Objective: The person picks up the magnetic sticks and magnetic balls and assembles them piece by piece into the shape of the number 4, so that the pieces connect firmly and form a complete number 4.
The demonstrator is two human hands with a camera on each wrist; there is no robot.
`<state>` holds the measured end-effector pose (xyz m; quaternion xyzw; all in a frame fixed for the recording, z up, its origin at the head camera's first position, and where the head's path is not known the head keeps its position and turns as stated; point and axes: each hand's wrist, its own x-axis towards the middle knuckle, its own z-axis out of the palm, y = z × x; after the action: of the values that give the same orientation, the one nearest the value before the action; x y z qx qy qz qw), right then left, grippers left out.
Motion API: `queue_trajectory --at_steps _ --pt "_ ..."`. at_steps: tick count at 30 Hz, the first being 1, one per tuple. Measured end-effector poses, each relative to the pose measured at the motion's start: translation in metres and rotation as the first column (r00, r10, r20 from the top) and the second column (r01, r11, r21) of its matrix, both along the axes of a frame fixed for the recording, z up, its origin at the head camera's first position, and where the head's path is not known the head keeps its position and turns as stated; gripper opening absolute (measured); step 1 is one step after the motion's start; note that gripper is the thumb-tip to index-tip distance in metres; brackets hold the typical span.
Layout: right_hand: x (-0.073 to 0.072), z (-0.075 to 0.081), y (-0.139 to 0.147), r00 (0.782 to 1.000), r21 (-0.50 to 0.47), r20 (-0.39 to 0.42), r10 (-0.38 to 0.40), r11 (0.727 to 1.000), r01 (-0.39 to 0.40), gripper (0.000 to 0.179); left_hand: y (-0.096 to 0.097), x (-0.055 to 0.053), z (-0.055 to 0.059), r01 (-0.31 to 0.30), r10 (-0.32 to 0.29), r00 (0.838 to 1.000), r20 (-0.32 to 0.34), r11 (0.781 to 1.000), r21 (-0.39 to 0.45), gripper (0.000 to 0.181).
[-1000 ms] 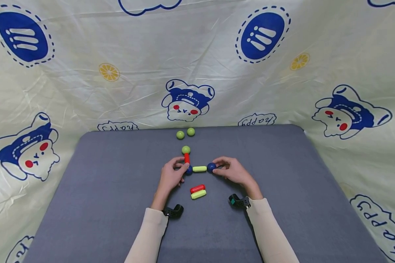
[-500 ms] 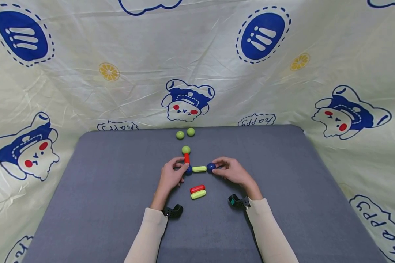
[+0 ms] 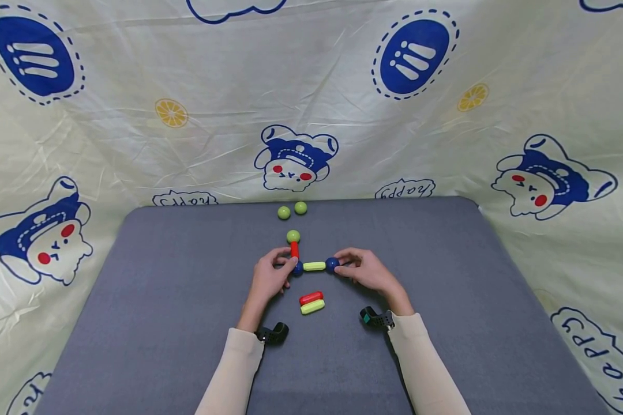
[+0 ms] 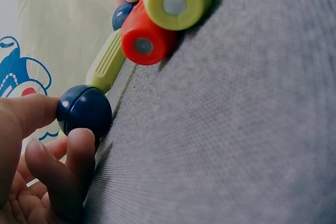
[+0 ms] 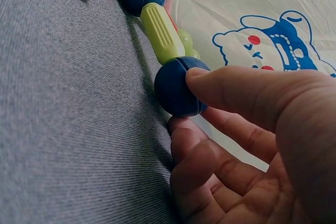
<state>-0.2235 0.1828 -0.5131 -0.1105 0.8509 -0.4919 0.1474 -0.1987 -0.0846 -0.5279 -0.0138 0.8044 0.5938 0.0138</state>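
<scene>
My left hand (image 3: 271,274) pinches a blue ball (image 4: 85,110) between thumb and fingers. At the other end of a yellow-green rod (image 3: 314,266), my right hand (image 3: 367,268) grips a second blue ball (image 5: 178,86). In the right wrist view the rod touches both balls, bridging them. A red rod (image 3: 295,249) runs from the left blue ball toward the back, ending at a green ball (image 3: 293,236). Nearer the person lie a loose red rod (image 3: 311,298) and a loose yellow-green rod (image 3: 312,307), side by side, with metallic discs in their ends.
Two more green balls (image 3: 284,212) rest close together near the back edge of the grey table (image 3: 187,323). A pale printed cloth (image 3: 213,144) hangs behind and beside the table. Black straps with small cameras are on both wrists.
The right blue ball has shifted very slightly to the left along with the rod. Both hands keep their hold and otherwise stay almost still.
</scene>
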Motion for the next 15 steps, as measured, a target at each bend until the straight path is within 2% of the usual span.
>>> queue_trajectory --at_steps 15 --pt "0.0016 0.0097 -0.0039 1.000 0.045 -0.012 0.021 0.999 -0.021 0.032 -0.0008 -0.0002 0.0002 0.001 -0.001 1.000 0.008 1.000 -0.003 0.039"
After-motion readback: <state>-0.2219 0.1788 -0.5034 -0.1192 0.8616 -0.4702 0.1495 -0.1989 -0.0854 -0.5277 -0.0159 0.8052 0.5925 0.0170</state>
